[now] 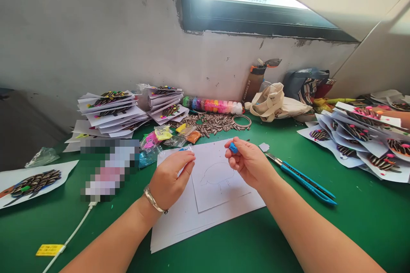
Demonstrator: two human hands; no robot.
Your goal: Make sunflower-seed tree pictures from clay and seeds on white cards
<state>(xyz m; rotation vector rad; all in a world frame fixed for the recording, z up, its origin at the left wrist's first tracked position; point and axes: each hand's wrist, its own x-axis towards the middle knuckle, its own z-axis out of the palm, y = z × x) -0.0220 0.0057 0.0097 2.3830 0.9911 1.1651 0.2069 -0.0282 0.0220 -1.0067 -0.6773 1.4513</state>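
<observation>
My right hand pinches a small lump of blue modelling clay between thumb and fingers, above the paper. My left hand, with a bangle at the wrist, is closed at the fingertips on a small clear plastic bag showing a bit of blue; most of the bag is hidden behind the fingers. Below both hands lies a small white sheet with a pencil outline of a bird-like body and two legs. It rests on larger white paper. Neither hand touches the drawing.
Beyond the hands lie clay packets, sunflower seeds and a row of coloured clay tubs. A blue utility knife is at right. Stacked seed pictures and a phone-like blurred object with a cable flank the paper.
</observation>
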